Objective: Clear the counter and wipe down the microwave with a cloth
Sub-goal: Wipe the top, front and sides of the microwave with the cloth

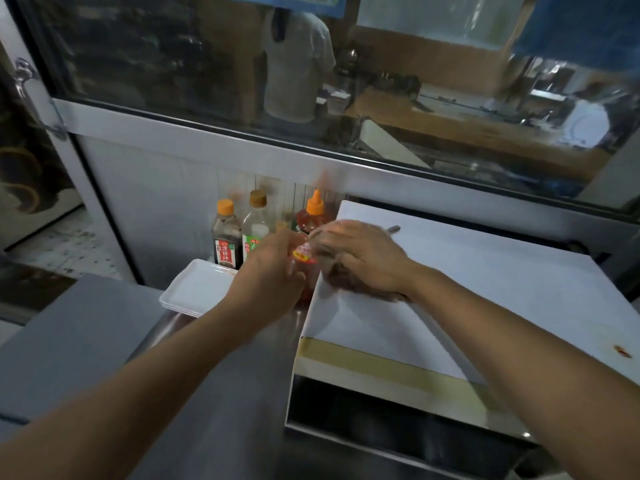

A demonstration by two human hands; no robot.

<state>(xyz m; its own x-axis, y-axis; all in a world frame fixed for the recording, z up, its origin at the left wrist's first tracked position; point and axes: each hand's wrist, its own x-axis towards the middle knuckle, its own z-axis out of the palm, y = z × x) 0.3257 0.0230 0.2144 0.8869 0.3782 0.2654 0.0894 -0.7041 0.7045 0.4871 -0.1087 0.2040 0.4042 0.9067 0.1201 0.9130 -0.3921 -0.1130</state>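
While the left hand [273,268] grips a red sauce bottle [304,268], right hand [360,258] at three o'clock of it, clutching a brown-grey cloth [349,285], atop the white box-shaped microwave [485,289].

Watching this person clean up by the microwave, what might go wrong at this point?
The left hand grips a red sauce bottle standing tight against the microwave; lifting it could knock the bottles behind. The right hand presses a cloth at the microwave's top corner, so it might bump that bottle too.
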